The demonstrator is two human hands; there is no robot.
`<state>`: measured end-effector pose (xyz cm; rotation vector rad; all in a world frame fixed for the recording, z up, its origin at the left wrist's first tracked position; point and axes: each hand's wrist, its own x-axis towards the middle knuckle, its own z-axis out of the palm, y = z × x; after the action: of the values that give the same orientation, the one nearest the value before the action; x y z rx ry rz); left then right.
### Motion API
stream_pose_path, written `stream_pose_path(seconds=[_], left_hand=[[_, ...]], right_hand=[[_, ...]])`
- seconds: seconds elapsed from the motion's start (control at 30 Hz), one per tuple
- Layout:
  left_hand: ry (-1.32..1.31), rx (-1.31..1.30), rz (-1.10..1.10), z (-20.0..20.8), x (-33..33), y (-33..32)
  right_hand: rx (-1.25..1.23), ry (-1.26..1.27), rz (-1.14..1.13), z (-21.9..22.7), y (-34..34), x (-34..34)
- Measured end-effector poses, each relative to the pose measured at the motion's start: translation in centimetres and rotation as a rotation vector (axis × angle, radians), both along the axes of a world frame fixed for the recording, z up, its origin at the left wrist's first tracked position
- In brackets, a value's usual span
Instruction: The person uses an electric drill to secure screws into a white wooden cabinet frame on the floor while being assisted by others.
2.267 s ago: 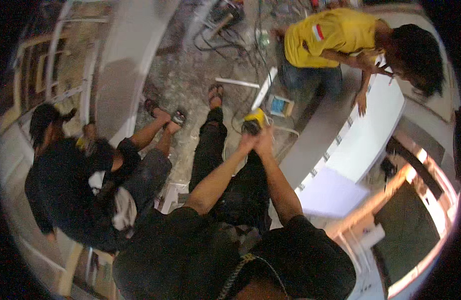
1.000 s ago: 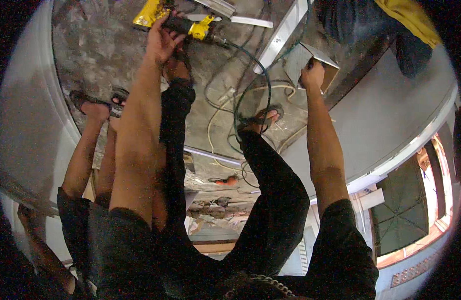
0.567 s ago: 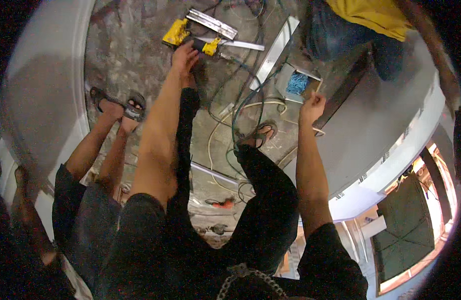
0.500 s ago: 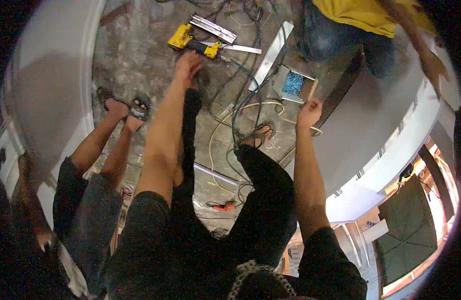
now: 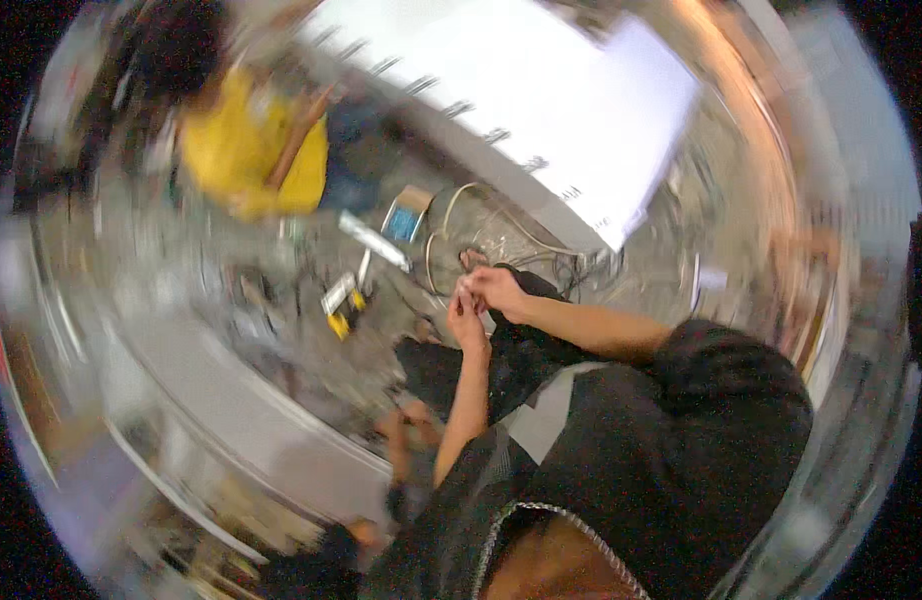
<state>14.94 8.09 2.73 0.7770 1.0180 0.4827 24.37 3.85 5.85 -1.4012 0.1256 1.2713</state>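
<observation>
My left hand (image 5: 467, 322) and my right hand (image 5: 498, 291) meet in front of my body, fingertips pinched together. Whatever small thing may be between the fingers is too blurred to make out. Beyond them to the left, an open box (image 5: 407, 216) holds a pile of thin blue pieces. A yellow and black nail gun (image 5: 345, 318) lies on the floor further left, apart from both hands. Near the box rests a pale, flat metal strip (image 5: 375, 242).
A person in a yellow shirt (image 5: 249, 150) is low down at the far left. A long white panel (image 5: 501, 75) stretches across the far side. A pale hose (image 5: 443, 225) loops over the floor. Another grey-white panel (image 5: 251, 400) runs along the left. Much is motion-blurred.
My view has swung to the right. My left hand has come away from beside the nail gun and my right hand from the box's edge; both have come together.
</observation>
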Motion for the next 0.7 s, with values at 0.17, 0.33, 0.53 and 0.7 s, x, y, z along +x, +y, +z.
stream_pose_path(seconds=[0.17,0.33,0.53,0.7], left_hand=[[0.040,0.176,-0.433,4.8,-3.4,-3.2],[0.094,0.463,-0.811,0.2,-12.0,1.3],[0.325,0.794,-1.453,-3.5,-25.4,6.2],[0.466,0.727,-1.583,-1.7,-27.3,8.9]], right_hand=[[-0.140,-0.148,0.087,1.6,-7.1,-3.7],[-0.362,-0.916,-0.287,3.4,-19.3,-9.4],[-0.652,-0.718,0.008,2.7,-33.3,-22.6],[-0.354,-0.512,0.301,4.4,-35.8,-26.5]])
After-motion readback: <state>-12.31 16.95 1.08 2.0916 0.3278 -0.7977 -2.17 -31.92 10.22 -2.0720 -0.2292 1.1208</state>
